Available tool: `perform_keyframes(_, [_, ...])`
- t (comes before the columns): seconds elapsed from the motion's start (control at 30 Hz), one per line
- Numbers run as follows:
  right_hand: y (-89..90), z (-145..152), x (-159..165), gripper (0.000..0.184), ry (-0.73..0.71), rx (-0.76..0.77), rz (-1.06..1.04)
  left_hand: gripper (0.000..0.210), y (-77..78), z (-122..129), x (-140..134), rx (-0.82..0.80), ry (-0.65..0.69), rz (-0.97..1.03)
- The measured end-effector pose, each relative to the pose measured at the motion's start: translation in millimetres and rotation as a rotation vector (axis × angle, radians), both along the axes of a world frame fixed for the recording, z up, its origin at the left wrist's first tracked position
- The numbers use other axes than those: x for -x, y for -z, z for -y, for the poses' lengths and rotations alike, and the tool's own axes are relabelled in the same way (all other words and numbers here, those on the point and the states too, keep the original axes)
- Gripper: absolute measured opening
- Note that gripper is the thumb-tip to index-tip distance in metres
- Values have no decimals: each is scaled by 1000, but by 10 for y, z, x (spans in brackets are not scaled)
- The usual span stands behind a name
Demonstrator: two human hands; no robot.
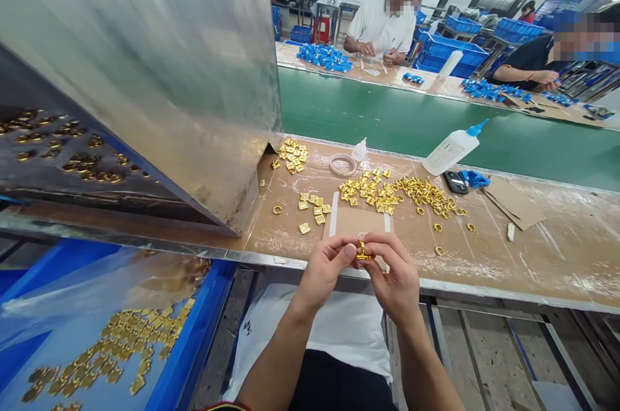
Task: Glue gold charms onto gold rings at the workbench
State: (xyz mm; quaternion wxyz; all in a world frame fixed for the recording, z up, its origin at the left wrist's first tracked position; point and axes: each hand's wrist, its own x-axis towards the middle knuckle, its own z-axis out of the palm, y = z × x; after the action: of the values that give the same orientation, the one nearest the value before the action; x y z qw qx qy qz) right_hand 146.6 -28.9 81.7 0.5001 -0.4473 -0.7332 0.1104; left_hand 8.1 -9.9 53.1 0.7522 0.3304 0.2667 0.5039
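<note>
Between the fingertips of both hands is a small gold ring on a flat gold plate (362, 252), held just above the bench's front edge. My left hand (322, 272) pinches it from the left, and my right hand (398, 272) grips it from the right. Beneath them lies a cardboard sheet (361, 222) with white tape along its sides. Beyond the sheet is a pile of square gold plates (371, 190), with loose gold rings (429, 194) heaped to its right. More square gold plates (314, 205) lie to the left.
A large metal housing (194, 94) stands at left, above a blue bin (188, 333) of gold pieces. A white bottle with a blue tip (453, 151), a small dropper bottle (359, 150) and a tape roll (342, 165) are on the bench. Two people work beyond the green belt (349, 104).
</note>
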Motion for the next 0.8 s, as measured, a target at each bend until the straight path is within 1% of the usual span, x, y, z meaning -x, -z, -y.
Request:
perform_keyframes(0.13, [31,17,19,12,25,-73,24,33,23,11,46,-124,-126,-22])
perform_keyframes(0.27, [25,34,58,13,86,-116,27,26,41,40,86,-280,-164,-88])
perform_keyframes(0.37, [-19,45,80,18,65,-105,39,22,54,62,95,-304,-242,-102])
perform_keyframes(0.43, [-46,56,90,20,50,-99,22,22,59,66,93,-296,-247,-70])
perform_keyframes(0.57, [-65,99,119,19,37,-111,-16,30,53,52,58,-266,-166,49])
perform_keyframes(0.7, [-55,147,164,21,29,-99,-17,37,-10,38,10,-99,-143,249])
perform_keyframes(0.8, [-40,159,197,23,11,-71,-33,41,-77,27,13,43,-113,332])
